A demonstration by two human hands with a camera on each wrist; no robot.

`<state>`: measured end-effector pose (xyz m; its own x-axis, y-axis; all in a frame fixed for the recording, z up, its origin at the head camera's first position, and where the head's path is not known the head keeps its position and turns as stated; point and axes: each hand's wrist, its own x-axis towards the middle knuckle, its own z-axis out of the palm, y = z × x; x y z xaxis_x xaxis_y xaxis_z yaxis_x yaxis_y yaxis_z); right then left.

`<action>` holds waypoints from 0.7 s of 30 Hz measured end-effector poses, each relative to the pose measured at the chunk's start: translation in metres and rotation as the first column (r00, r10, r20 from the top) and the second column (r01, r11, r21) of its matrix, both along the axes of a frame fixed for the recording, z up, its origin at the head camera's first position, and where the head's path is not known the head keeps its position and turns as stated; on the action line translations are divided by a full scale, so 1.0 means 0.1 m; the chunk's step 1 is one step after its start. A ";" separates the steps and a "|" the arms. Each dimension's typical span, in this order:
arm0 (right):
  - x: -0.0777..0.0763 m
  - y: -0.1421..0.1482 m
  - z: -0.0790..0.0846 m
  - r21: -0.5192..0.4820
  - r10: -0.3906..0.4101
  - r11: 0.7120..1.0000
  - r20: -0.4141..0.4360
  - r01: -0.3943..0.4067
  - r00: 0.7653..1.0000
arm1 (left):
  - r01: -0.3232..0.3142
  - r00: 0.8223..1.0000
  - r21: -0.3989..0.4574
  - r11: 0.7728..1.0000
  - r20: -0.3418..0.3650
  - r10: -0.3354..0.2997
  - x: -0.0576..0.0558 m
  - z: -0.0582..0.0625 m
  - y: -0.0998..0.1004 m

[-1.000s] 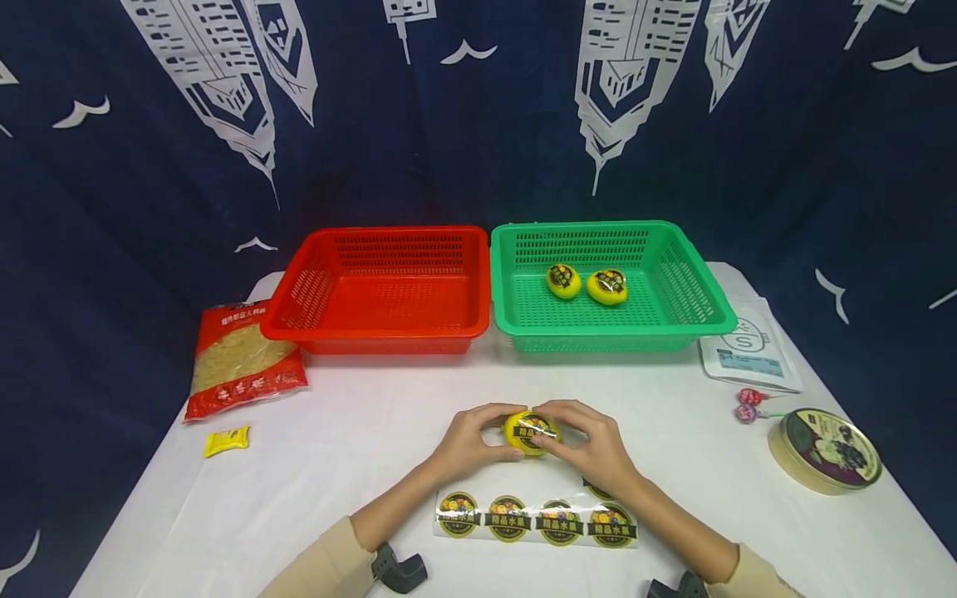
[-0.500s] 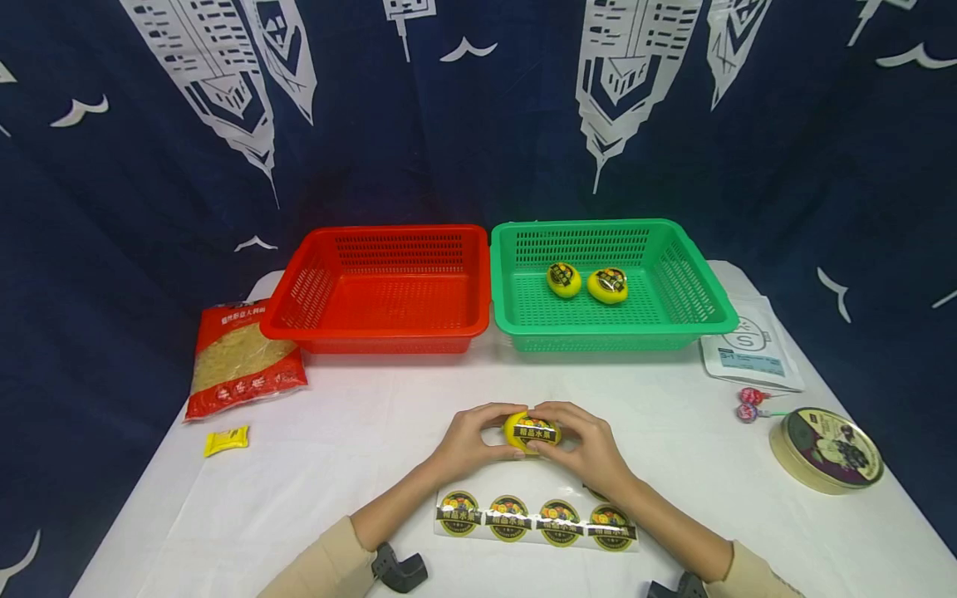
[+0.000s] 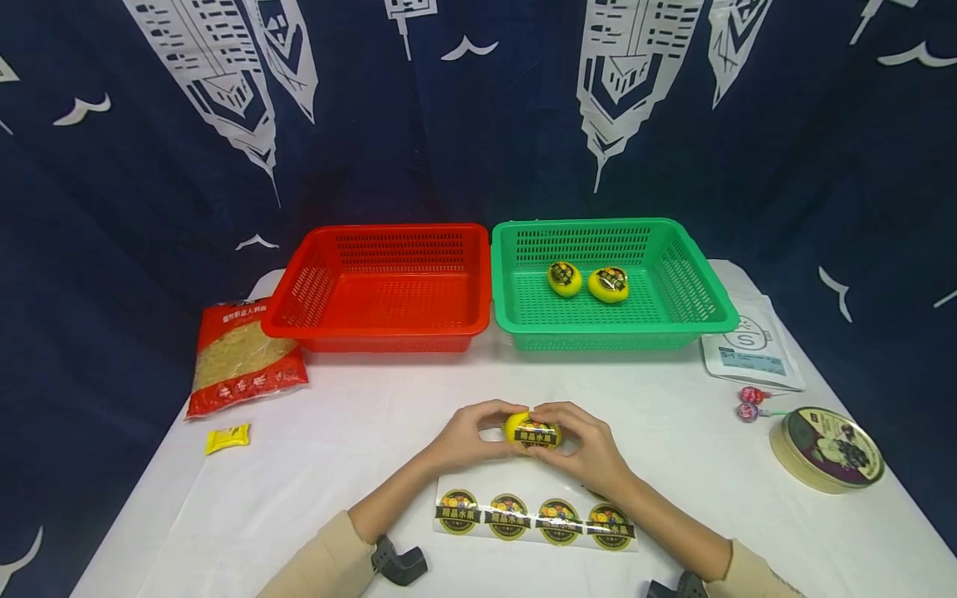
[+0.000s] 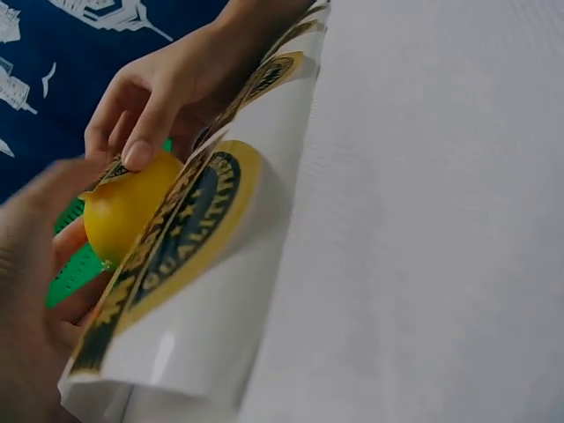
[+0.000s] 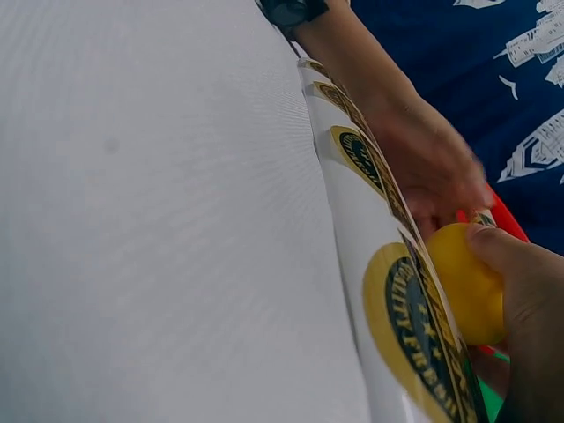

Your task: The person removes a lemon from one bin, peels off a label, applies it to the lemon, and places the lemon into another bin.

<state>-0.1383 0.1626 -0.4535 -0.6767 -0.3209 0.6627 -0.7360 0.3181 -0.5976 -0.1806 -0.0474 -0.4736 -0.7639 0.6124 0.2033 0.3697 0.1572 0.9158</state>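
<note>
A yellow lemon (image 3: 514, 424) with a black-and-gold round sticker (image 3: 536, 435) on top is held just above the table between both hands. My left hand (image 3: 469, 436) grips its left side, fingertips behind and thumb in front. From the right, my right hand (image 3: 591, 444) grips it too, its thumb at the sticker's lower edge. In the left wrist view part of the sticker's edge stands off the lemon (image 4: 132, 211). Below the hands lies a white sheet of matching stickers (image 3: 508, 517), partly covered by the right forearm.
Behind stand a red basket (image 3: 389, 343) and a green basket (image 3: 598, 340) with two stickered lemons (image 3: 609, 285). At left lie a pasta bag (image 3: 242, 357) and a yellow wrapped candy (image 3: 228, 438). To the right are a white pouch (image 3: 751, 353), two lollipops (image 3: 750, 404) and a round tin (image 3: 830, 448).
My right thumb has slid down off the sticker's face to its lower edge, uncovering the print. The left thumb has shifted slightly right. The lemon stays nearly in place.
</note>
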 end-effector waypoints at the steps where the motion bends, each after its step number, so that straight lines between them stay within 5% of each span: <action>1: -0.02 0.01 -0.04 0.002 0.002 1.000 -0.001 -0.002 1.000 | 0.010 0.999 0.012 1.000 0.031 -0.010 -0.02 -0.01 0.00; 6: -0.09 0.07 -0.22 0.016 0.006 1.000 -0.002 -0.006 1.000 | -0.006 0.992 0.048 0.999 0.126 0.000 -0.07 -0.08 0.02; 14: -0.09 0.09 -0.25 0.028 0.004 1.000 0.019 -0.004 1.000 | -0.030 0.992 0.028 0.999 0.124 0.026 -0.05 -0.07 0.03; 21: -0.01 0.02 0.05 0.010 0.007 1.000 0.043 -0.008 0.999 | -0.025 0.980 0.026 0.999 0.199 0.019 -0.04 0.06 0.02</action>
